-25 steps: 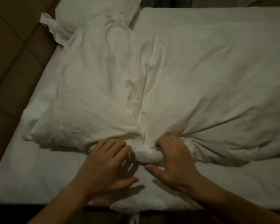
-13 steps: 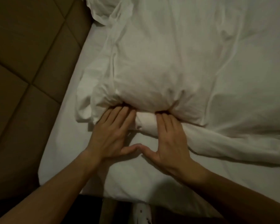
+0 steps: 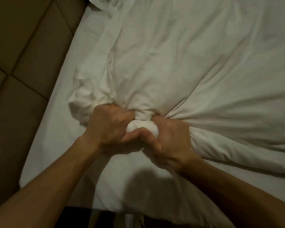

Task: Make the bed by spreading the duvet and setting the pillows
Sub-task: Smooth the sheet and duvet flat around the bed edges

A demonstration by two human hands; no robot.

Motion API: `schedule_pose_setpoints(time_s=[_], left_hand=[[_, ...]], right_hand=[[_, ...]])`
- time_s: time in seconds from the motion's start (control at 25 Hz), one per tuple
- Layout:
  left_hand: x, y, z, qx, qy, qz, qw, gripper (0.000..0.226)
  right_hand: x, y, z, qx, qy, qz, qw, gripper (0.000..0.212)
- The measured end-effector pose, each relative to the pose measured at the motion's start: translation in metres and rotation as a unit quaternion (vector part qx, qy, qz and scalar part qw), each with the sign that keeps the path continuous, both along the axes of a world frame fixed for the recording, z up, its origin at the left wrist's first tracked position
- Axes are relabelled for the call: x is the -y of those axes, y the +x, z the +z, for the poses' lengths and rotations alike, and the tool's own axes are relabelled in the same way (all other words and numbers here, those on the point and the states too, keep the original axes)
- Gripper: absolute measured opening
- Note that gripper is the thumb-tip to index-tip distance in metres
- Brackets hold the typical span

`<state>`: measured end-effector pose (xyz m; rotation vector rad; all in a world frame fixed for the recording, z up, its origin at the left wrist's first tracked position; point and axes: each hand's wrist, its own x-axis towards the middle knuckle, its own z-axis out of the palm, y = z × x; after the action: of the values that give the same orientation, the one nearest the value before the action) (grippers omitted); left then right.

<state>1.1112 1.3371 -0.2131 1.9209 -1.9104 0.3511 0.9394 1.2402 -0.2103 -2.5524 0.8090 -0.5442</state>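
Observation:
A crumpled white duvet point(image 3: 179, 63) lies bunched across the upper and right part of the bed. Its near edge is gathered into a tight wad point(image 3: 142, 125) between my two hands. My left hand point(image 3: 109, 124) grips the wad from the left with curled fingers. My right hand point(image 3: 168, 135) grips it from the right, thumbs almost touching. Folds radiate from the wad. A white pillow point(image 3: 99, 2) shows partly at the top edge.
The white fitted sheet point(image 3: 64, 145) covers the mattress under and around the duvet. A brown padded headboard or wall panel point(image 3: 23, 63) runs along the left side. The bed's near edge is at the bottom, with dark floor below.
Both hands went from lying flat with straight fingers at the duvet's edge to clenching a bunch of it. The view has moved closer to the bed's left side.

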Motion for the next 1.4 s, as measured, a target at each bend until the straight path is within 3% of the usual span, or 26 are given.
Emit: schedule_pose_setpoints(time_s=[0.2,0.28,0.4,0.48,0.64,0.84,1.12,1.24,1.32,1.4], left_hand=[[-0.047,-0.06,0.015,-0.087,0.076,0.191,0.975,0.075],[-0.041,-0.073,0.04,-0.106,0.067,0.237,0.963,0.071],[-0.038,-0.086,0.095,-0.048,0.003,0.303,0.952,0.058],[-0.034,-0.096,0.122,-0.052,0.008,0.377,0.925,0.065],[-0.018,-0.108,0.139,-0.18,0.051,0.508,0.841,0.08],[0.02,-0.069,0.123,-0.278,-0.003,0.559,0.781,0.081],[0.066,-0.017,0.067,-0.322,0.129,0.618,0.706,0.088],[0.049,-0.017,0.052,-0.311,0.184,0.653,0.665,0.096],[0.036,-0.02,0.06,-0.273,0.126,0.661,0.687,0.088],[0.025,-0.012,0.076,-0.235,0.09,0.688,0.681,0.075]], right_hand=[[-0.025,-0.028,0.022,-0.106,0.026,0.121,0.987,0.083],[-0.012,-0.036,0.04,-0.06,0.047,0.178,0.981,0.07],[0.02,-0.03,0.087,0.045,-0.022,0.263,0.964,0.075],[0.042,-0.017,0.12,0.059,-0.075,0.31,0.946,0.079],[0.077,0.019,0.156,0.021,-0.098,0.401,0.911,0.075],[0.121,0.106,0.154,-0.042,-0.102,0.51,0.853,0.069],[0.154,0.222,0.083,-0.188,-0.142,0.556,0.797,0.092],[0.172,0.223,0.066,-0.172,-0.157,0.536,0.811,0.098],[0.174,0.225,0.071,-0.141,-0.159,0.531,0.82,0.094],[0.162,0.239,0.085,-0.072,-0.159,0.535,0.827,0.083]])
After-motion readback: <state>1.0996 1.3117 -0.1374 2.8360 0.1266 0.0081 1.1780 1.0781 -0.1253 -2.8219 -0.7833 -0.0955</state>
